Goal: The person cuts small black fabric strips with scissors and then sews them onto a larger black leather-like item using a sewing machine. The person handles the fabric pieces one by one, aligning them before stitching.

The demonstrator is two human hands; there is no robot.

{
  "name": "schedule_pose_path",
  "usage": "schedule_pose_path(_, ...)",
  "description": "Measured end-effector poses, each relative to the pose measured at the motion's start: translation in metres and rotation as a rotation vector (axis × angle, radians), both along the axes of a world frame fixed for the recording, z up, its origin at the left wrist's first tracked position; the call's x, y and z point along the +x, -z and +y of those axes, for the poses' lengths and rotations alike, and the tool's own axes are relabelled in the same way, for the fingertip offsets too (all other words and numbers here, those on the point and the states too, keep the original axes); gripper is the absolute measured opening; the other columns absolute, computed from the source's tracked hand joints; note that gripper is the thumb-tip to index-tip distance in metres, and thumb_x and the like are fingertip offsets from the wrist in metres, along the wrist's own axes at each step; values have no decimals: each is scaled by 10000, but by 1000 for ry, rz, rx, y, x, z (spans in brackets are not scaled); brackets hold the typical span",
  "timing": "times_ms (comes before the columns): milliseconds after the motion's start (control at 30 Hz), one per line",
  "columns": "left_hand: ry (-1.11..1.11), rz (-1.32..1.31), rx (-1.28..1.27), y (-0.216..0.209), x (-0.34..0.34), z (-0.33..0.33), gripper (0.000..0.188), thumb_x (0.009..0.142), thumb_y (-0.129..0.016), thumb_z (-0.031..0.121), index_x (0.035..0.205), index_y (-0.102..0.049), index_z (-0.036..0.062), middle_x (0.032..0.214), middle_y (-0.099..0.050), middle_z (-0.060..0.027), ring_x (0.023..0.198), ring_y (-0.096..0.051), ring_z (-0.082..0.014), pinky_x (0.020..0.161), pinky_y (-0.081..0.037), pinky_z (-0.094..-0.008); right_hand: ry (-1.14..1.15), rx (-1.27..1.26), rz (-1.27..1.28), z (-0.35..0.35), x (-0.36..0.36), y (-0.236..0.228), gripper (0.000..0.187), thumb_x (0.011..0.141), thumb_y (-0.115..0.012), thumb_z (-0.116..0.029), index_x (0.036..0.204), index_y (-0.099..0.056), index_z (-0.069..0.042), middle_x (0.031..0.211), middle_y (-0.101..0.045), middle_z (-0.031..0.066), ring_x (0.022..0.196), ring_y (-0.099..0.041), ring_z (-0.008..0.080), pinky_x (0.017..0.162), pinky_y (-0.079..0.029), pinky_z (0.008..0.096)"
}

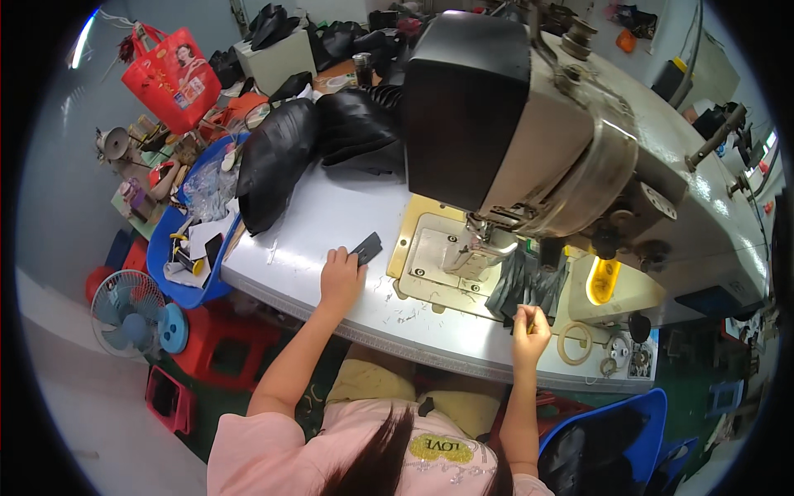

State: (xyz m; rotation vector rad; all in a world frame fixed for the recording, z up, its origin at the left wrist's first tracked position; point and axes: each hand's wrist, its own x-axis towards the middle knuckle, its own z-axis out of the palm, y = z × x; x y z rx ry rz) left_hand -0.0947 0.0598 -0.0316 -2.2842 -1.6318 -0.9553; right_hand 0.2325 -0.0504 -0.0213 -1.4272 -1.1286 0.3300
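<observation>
My left hand (341, 279) is on the white table, its fingers closed at the lower end of a small flat black piece (366, 248) with little slots or marks in it. To the right, my right hand (531, 326) is closed in a pinch by the front edge of the sewing machine's bed. A slim thing seems to poke out of that pinch, too small to make out. Just beyond those fingers, dark pleated leather-like pieces (529, 279) hang beside the needle area. The sewing machine (579, 157) looms over the bed plate (430, 264), its large black cover nearest the middle.
Shiny black padded pieces (277, 165) are heaped at the table's back left. Beside it, a blue bin (217, 285) holds plastic and scraps. A fan (132, 310) and red stools (227, 343) stand lower left. At lower right sits another blue bin (653, 413) with black material.
</observation>
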Motion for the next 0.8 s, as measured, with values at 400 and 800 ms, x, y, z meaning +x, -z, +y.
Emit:
schedule_pose_path(400,151,-315,-160,-34,19,-20,56,689,-588,-2,694,-537,21,722,-533,-99,635,-567,-235,535,-477,-308,-420,-110,-122,-9,-90,3,93,740,-584,50,829,-584,23,697,-547,109,587,-524,197,555,-423,269)
schedule_pose_path(800,427,-1109,-966,-13,89,-78,65,861,-555,21,860,-582,-38,760,-621,-53,685,-587,-92,631,-485,-220,-294,-117,10,4,-105,-9,62,762,-618,28,768,-563,57,681,-534,89,536,-468,135,492,-380,246)
